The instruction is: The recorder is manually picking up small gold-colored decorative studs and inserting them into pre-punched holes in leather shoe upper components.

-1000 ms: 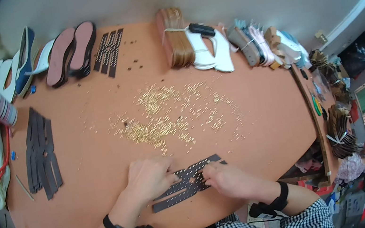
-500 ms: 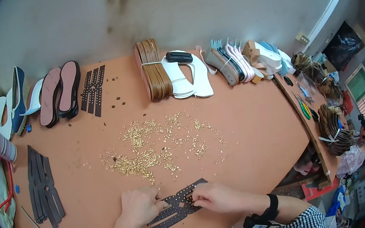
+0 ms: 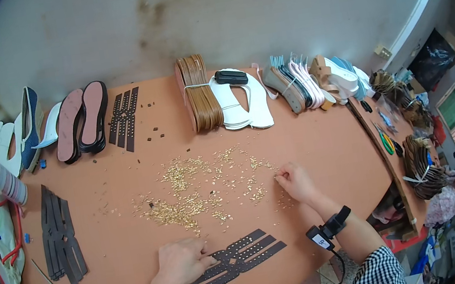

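In front of me on the table lies a dark, X-shaped slotted shoe upper [image 3: 236, 262], dotted with small gold studs along its strips. My left hand [image 3: 182, 262] rests over its left end, fingers curled and pressed against the piece. Farther off and to the right, my right hand [image 3: 296, 183] is at the right edge of the scattered gold studs [image 3: 181, 208]. Its thumb and fingertips are pinched together; anything between them is too small to make out.
Plain dark uppers [image 3: 61, 239] lie at left by a thin pointed tool [image 3: 44, 274]. Along the wall stand pink insoles [image 3: 94, 118], another studded upper [image 3: 125, 120], a tied brown bundle [image 3: 200, 95] and white cutouts [image 3: 260, 104]. A person [image 3: 447, 196] sits at far right.
My right hand has left the studded upper and moved up and right to the edge of the loose studs. My left hand stays at the upper's left end.
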Available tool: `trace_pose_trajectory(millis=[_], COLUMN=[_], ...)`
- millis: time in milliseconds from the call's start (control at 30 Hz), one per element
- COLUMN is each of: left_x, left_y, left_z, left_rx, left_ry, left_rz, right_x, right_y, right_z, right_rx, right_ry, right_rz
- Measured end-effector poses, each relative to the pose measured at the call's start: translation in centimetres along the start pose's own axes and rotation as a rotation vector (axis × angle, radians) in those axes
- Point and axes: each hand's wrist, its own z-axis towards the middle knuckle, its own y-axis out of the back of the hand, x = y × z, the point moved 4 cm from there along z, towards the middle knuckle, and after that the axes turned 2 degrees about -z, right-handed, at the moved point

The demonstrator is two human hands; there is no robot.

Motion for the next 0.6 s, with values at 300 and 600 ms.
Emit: trace_pose_trajectory(millis=[300,600], left_x=[-0.1,-0.2], left_y=[0.0,0.2], left_z=[0.0,0.0], left_rx=[0.019,0.013], left_ry=[0.001,-0.005], left_rz=[0.005,0.001], right_x=[0.4,0.6], right_y=[0.0,0.0], right_z=[0.4,1.2], right_rx=[0.024,0.144], right_ry=[0.041,0.022], right_rz=[-0.076,-0.109])
